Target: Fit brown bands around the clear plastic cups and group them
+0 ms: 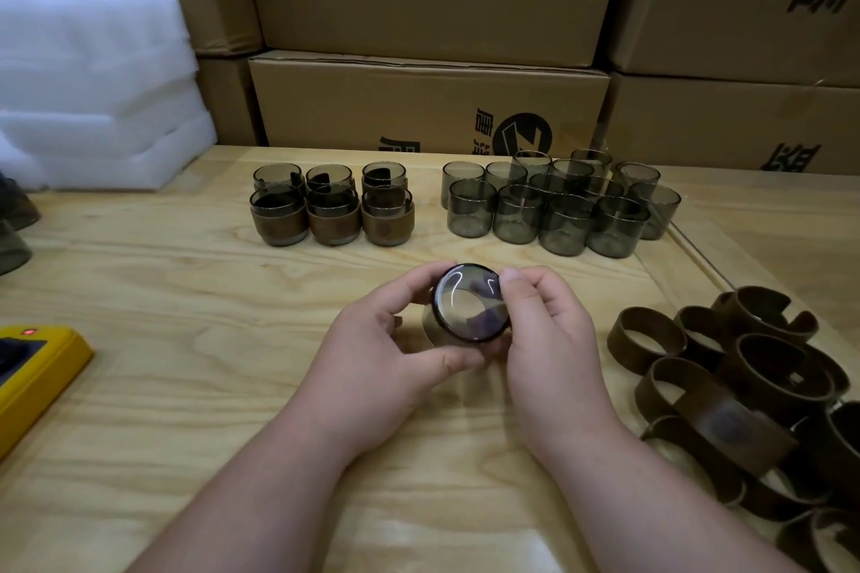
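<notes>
Gripping a smoky clear round cup (470,305) between them, the left hand (386,356) and right hand (549,330) are curling around its dark-rimmed wall; matte brown bands (744,391) are lying heaped right of the right hand.

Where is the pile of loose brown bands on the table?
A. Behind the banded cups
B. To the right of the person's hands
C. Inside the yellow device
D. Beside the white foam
B: the loose brown bands lie heaped at the table's right edge, right of the right hand.
</notes>
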Available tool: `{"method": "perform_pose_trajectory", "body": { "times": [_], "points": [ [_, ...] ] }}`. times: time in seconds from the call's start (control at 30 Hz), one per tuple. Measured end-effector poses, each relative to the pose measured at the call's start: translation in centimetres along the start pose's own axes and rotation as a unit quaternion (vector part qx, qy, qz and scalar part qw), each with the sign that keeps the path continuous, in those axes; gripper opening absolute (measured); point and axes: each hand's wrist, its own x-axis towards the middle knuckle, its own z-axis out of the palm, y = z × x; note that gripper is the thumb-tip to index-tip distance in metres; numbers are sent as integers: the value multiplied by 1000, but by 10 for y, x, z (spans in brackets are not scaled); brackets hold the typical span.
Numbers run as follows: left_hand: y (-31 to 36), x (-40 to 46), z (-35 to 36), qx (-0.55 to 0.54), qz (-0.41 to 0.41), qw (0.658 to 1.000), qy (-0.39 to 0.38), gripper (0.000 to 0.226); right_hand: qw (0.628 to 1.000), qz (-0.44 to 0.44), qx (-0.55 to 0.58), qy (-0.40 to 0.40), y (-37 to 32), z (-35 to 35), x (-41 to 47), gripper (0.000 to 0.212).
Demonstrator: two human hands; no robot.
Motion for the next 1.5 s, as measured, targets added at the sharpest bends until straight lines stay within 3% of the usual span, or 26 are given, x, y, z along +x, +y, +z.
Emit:
{"method": "perform_pose_trajectory", "body": {
  "times": [0.17, 0.33, 0.5, 0.7, 0.97, 1.13, 1.27, 1.4, 1.5],
  "points": [
    [0, -2, 2, 58, 36, 997, -19, 78, 999, 5, -25, 28, -2, -1, -1, 29],
    [1, -3, 4, 91, 38, 995, -9, 81, 998, -14, -53, -14, -3, 2, -5, 50],
    [2, -3, 5, 40, 29, 999, 13, 68, 996, -38, -57, -63, 0, 5, -7, 64],
    [3, -2, 5, 10, 23, 999, 26, 69, 991, -60, -97, -75, 1, 6, -10, 71],
    [6, -4, 7, 73, 62, 995, 18, 67, 992, -66, -98, -32, -5, 6, -13, 65],
    [11, -4, 5, 105, 68, 992, -12, 78, 998, -36, -52, -26, -8, 2, -10, 61],
    [13, -5, 5, 110, 64, 992, -22, 71, 995, -31, -96, -18, -8, 2, -9, 61],
    [15, -5, 6, 129, 71, 988, -48, 70, 991, -17, -123, 42, -4, 0, -2, 44],
    [14, -6, 6, 138, 72, 986, -58, 73, 990, -11, -105, 89, -1, -1, 0, 42]
  ]
}}
